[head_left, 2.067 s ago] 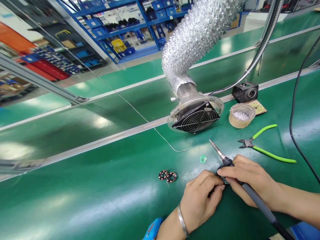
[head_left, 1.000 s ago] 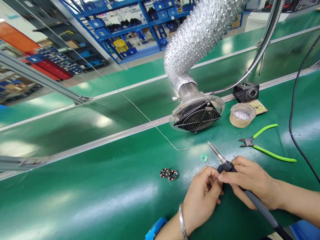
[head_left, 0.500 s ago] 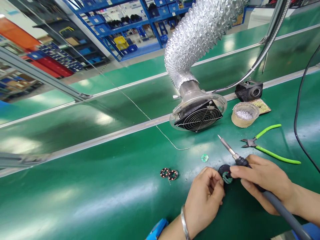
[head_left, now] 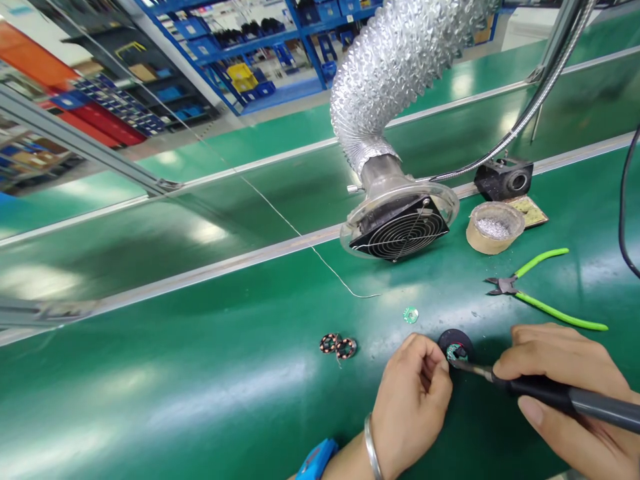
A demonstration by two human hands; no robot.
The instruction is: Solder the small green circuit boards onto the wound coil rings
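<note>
My right hand point(head_left: 575, 393) is closed around a soldering iron point(head_left: 543, 392) and holds it nearly level. Its tip touches or almost touches a small green circuit board point(head_left: 454, 352) on a round black base point(head_left: 464, 339). Thumb and fingers of my left hand point(head_left: 416, 397) are pinched together against the left side of that base; what lies between them is hidden. A loose round green board point(head_left: 411, 315) lies just beyond my left hand. Further left are two copper-wound stator rings point(head_left: 338, 345), side by side.
A fume extractor head point(head_left: 405, 230) hangs over the bench on a foil duct point(head_left: 370, 93). Green-handled cutters point(head_left: 507, 286), a tub of metallic bits point(head_left: 495, 228) and a black iron stand point(head_left: 504, 180) are at right. A thin solder wire point(head_left: 330, 268) slants down to the bench.
The soldering iron has swung from pointing away up the bench to pointing left, its tip now at the board. My right hand has moved right and down; my left hand stays beside the base.
</note>
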